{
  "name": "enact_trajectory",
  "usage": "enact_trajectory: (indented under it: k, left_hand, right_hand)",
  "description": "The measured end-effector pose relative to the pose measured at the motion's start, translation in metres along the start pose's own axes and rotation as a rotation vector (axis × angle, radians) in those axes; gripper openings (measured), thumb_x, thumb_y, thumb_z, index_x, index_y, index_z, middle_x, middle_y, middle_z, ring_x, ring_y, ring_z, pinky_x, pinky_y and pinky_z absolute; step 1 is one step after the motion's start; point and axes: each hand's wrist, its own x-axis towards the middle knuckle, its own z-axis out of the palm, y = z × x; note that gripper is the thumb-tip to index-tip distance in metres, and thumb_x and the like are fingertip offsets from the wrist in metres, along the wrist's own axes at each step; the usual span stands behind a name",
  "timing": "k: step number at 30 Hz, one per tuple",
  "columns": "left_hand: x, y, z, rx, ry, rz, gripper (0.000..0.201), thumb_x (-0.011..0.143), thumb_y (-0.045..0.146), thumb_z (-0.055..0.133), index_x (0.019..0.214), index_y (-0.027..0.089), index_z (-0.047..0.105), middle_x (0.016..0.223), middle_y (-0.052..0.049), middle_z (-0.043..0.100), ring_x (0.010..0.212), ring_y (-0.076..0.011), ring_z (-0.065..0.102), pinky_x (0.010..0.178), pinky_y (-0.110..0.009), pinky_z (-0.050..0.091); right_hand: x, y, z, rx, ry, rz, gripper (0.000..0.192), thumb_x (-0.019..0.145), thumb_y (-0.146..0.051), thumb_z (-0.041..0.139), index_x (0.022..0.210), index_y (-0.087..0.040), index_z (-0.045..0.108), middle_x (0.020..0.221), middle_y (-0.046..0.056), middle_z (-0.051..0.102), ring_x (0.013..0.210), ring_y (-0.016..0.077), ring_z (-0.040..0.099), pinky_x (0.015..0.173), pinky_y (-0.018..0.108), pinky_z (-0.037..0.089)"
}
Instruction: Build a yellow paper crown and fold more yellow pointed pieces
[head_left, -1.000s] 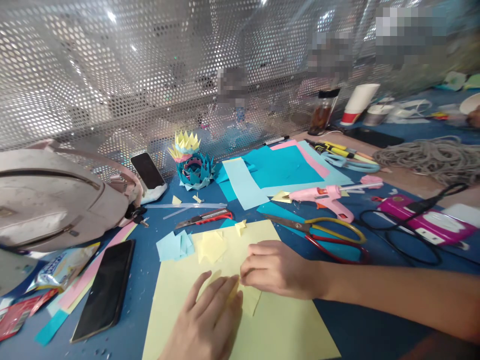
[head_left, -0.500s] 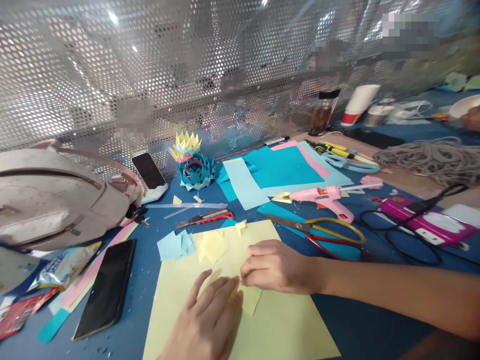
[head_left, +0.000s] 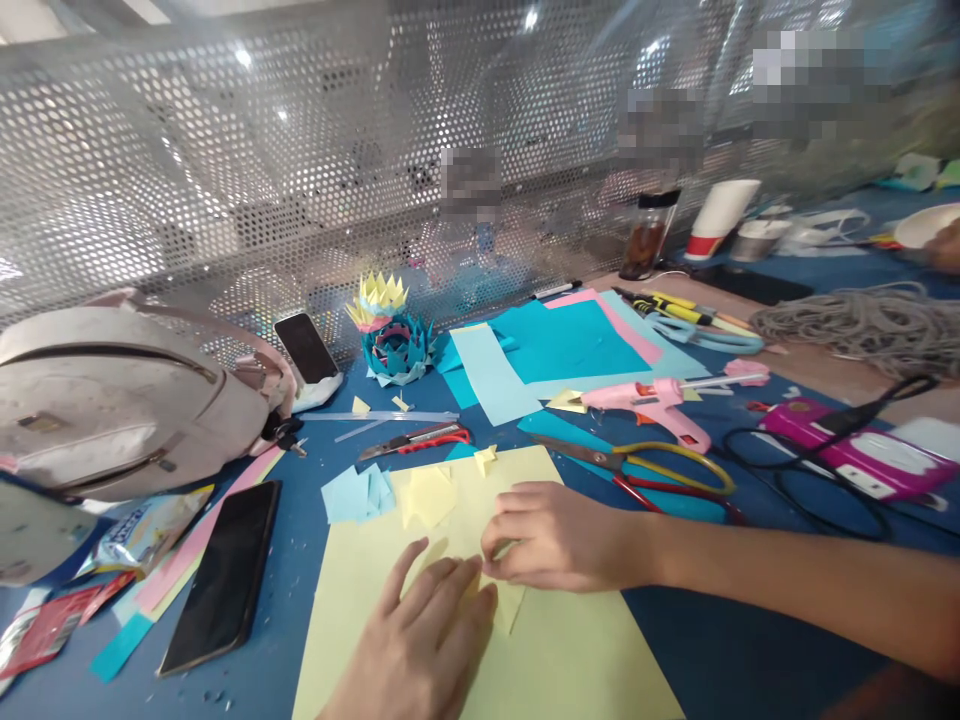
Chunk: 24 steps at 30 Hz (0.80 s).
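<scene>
Small yellow paper piece (head_left: pixel 508 604) mostly hidden under both hands, only lower corner visible, shape hard to tell. Left hand (head_left: pixel 420 645) cut off by lower frame edge, lies flat with fingers spread, pressing piece. Right hand (head_left: pixel 551 535) half curled, fingertips pinching piece edge. Piece pale yellow, same colour as big yellow sheet (head_left: pixel 570 650) under it, lies near sheet middle. Scissors (head_left: pixel 645 468) just beyond sheet far right corner, on blue table (head_left: pixel 720 640). Black phone (head_left: pixel 225 575) left of sheet.
</scene>
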Motion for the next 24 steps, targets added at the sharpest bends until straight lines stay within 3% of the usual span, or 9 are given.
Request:
enact_trajectory:
  k: [8, 13, 16, 24]
  left_hand:
    - [0.001, -0.001, -0.005, -0.006, -0.099, 0.004, 0.048, 0.088, 0.007, 0.042, 0.131, 0.016, 0.062, 0.121, -0.007, 0.068, 0.120, -0.0242, 0.055, 0.121, -0.046, 0.015]
    - [-0.002, 0.001, -0.005, -0.030, -0.110, -0.047, 0.048, 0.087, 0.007, 0.043, 0.131, 0.016, 0.061, 0.115, -0.012, 0.065, 0.122, -0.0266, 0.052, 0.113, -0.051, 0.033]
    - [-0.002, 0.002, -0.004, -0.048, -0.122, -0.048, 0.050, 0.086, 0.007, 0.044, 0.133, 0.015, 0.059, 0.113, -0.013, 0.064, 0.119, -0.0274, 0.054, 0.108, -0.054, 0.042]
    - [-0.005, 0.001, -0.003, -0.112, -0.174, -0.059, 0.054, 0.085, 0.007, 0.048, 0.138, 0.012, 0.055, 0.116, -0.016, 0.060, 0.119, -0.0298, 0.055, 0.108, -0.060, 0.044]
  right_hand:
    - [-0.004, 0.002, 0.004, 0.086, 0.049, 0.016, 0.017, 0.101, -0.028, 0.056, 0.104, -0.021, 0.072, 0.101, 0.004, 0.069, 0.086, 0.0175, 0.054, 0.077, 0.031, 0.037]
    - [-0.005, 0.001, 0.003, 0.039, 0.071, 0.035, 0.020, 0.101, -0.029, 0.055, 0.097, -0.021, 0.073, 0.087, 0.003, 0.067, 0.081, 0.0175, 0.050, 0.072, 0.032, 0.034]
    - [-0.005, -0.001, 0.004, -0.022, 0.042, 0.048, 0.022, 0.103, -0.032, 0.053, 0.102, -0.022, 0.073, 0.080, 0.003, 0.062, 0.078, 0.0181, 0.048, 0.069, 0.032, 0.031]
    - [0.002, -0.005, 0.009, -0.069, 0.031, 0.088, 0.029, 0.106, -0.037, 0.048, 0.112, -0.023, 0.072, 0.080, 0.002, 0.057, 0.077, 0.0195, 0.043, 0.068, 0.033, 0.029]
